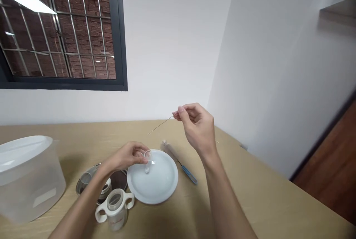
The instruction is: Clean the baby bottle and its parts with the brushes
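My left hand point(133, 153) pinches a small clear plastic piece point(148, 156) with a round rim at its top, above the left side of a white plate point(162, 187). A small rounded end hangs at the bottom of that piece. Higher up and to the right, my right hand point(198, 125) grips a thin wire-like stick point(161, 124) between thumb and fingertips. Its free end slants down to the left, above and apart from the clear piece. Whether that end carries bristles is too fine to tell.
A bottle brush with a blue handle point(189, 174) lies right of the plate. A two-handled white cup point(116, 215) stands in front of a round metal tray point(121, 180) holding several parts, partly behind my left forearm. At the left is a large translucent tub point(30, 187). Walls bound the table's back.
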Motion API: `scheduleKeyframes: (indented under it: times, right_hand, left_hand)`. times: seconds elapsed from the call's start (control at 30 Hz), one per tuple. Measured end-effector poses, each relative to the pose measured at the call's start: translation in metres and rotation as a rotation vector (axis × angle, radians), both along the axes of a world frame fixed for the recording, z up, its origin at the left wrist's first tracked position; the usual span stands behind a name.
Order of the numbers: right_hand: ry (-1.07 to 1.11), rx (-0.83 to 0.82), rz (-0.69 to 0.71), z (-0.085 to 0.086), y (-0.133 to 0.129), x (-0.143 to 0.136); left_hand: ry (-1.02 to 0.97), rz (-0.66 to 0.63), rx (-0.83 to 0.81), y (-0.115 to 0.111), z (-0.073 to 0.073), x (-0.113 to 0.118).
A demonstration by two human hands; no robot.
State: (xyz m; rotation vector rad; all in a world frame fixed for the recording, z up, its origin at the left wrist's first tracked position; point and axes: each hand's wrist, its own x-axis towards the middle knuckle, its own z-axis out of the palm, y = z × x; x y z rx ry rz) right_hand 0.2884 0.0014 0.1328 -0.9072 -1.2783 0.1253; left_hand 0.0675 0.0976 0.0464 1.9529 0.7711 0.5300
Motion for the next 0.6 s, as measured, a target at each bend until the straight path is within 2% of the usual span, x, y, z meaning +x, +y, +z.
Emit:
scheduleKeyframes:
  times: [0.2, 0.4, 0.6]
  right_hand:
    - [-0.176, -0.075, -0.011, -0.004, -0.005, -0.012]
    - [-0.176, -0.137, 0.109, -0.008, 0.007, -0.023]
    - [-0.198, -0.097, 0.093, -0.014, 0.013, -0.027]
  left_hand:
    - [-0.062, -0.054, -0.091, 0.006, -0.003, -0.006]
    - [-0.101, -0.081, -0.124, 0.002, 0.005, -0.013]
    - [-0.061, -0.066, -0.129, -0.001, 0.007, -0.013]
